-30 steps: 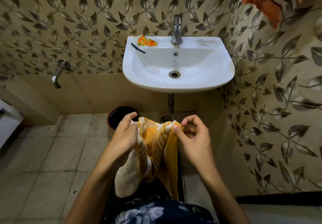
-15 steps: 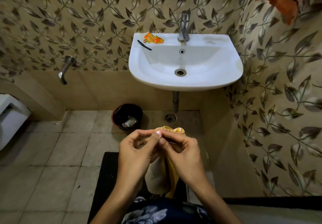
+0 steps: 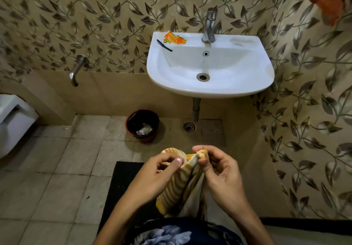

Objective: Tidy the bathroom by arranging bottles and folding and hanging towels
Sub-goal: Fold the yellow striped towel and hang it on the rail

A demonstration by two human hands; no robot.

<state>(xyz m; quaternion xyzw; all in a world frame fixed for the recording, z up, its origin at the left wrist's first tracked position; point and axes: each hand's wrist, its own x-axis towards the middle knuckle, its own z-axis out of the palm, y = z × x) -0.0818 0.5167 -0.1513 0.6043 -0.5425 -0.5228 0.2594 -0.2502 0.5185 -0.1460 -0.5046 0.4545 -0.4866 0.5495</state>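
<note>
Both hands, left (image 3: 152, 174) and right (image 3: 221, 174), pinch the top edge of a soft, yellow-and-white striped towel (image 3: 182, 189).

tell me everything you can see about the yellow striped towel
The towel is soft cloth with yellow and white stripes, one face looking plain pale. It hangs bunched in loose vertical folds in front of the person, above the dark floor mat. The left hand pinches one upper edge, the right hand pinches the other upper corner. Its lower end drops out of view behind dark floral clothing.
</note>
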